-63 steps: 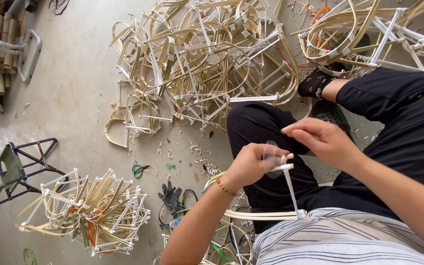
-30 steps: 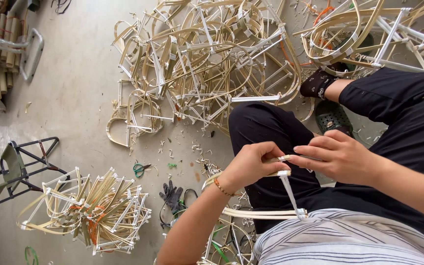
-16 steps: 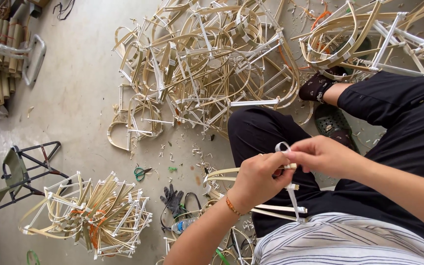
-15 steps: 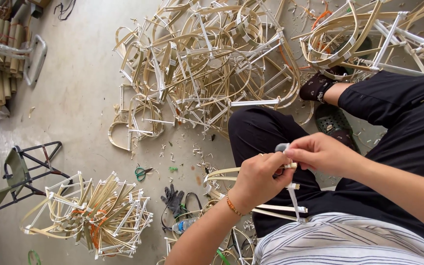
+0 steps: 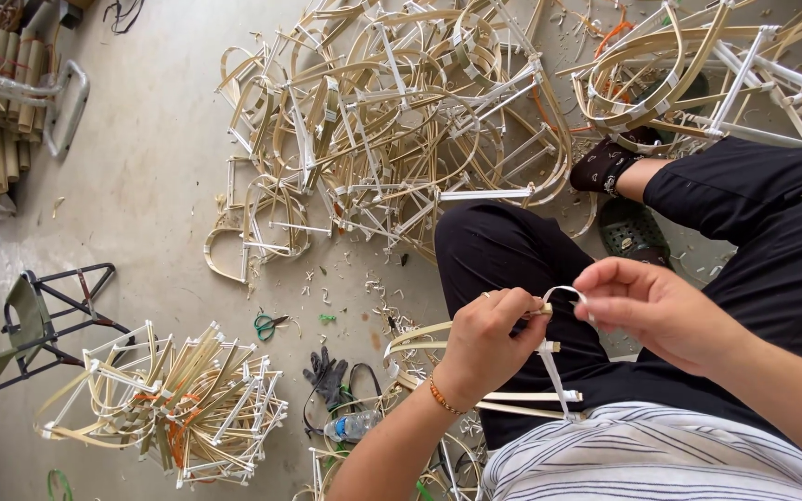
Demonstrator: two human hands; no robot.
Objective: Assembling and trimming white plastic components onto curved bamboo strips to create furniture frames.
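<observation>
Left hand grip clamped on frame joint; right hand grip pinched on white strip; strip is best kept taut, wrapped tight over joint

A large heap of bent bamboo frames covers the concrete floor. Below it lie green-handled scissors, a dark glove and a plastic bottle. Left of the glove sits a smaller frame bundle; farther left, a folding stool.

Single head-worn camera, looking steeply down, hands close, floor beyond
</observation>
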